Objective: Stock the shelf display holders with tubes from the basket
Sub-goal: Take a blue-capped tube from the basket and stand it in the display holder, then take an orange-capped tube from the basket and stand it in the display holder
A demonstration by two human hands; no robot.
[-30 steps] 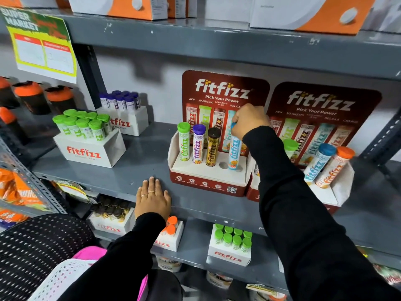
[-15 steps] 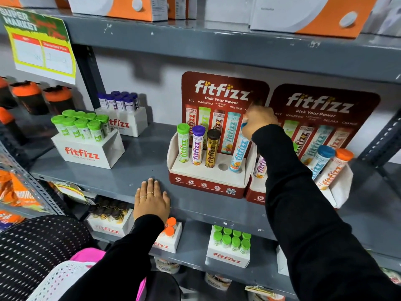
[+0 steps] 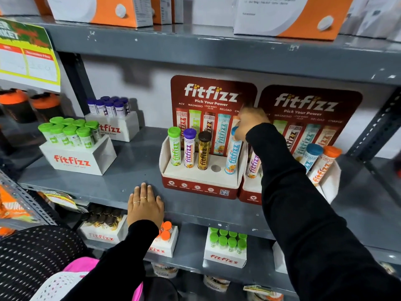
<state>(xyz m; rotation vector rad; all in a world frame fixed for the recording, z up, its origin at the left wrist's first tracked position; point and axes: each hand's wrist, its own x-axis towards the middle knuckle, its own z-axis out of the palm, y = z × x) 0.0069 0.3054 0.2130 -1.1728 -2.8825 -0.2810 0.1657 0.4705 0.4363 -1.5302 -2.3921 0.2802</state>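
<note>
Two red fitfizz display holders stand on the grey middle shelf. The left holder (image 3: pixel 196 186) has a green tube (image 3: pixel 175 146), a purple tube (image 3: pixel 189 148) and a brown tube (image 3: pixel 203 152) upright in its slots, then one bare hole (image 3: pixel 216 168). My right hand (image 3: pixel 249 123) grips the cap of a light-blue tube (image 3: pixel 233 156) that leans in the rightmost slot. My left hand (image 3: pixel 145 206) lies flat on the shelf's front edge, fingers apart. The right holder (image 3: pixel 252 195) has purple, blue and orange tubes, partly hidden by my sleeve. A pink basket (image 3: pixel 71 279) shows at the bottom left.
White fitfizz boxes with green-capped tubes (image 3: pixel 71 135) and purple-capped tubes (image 3: pixel 110 107) sit to the left. On the lower shelf are more boxes with dark, orange and green caps (image 3: pixel 227 242). Orange-and-white cartons fill the top shelf. A yellow price sign (image 3: pixel 28 55) hangs at left.
My right hand has shifted the light-blue tube rightward from the fourth hole to the last slot, leaving that hole bare. The left hand has stayed on the shelf edge.
</note>
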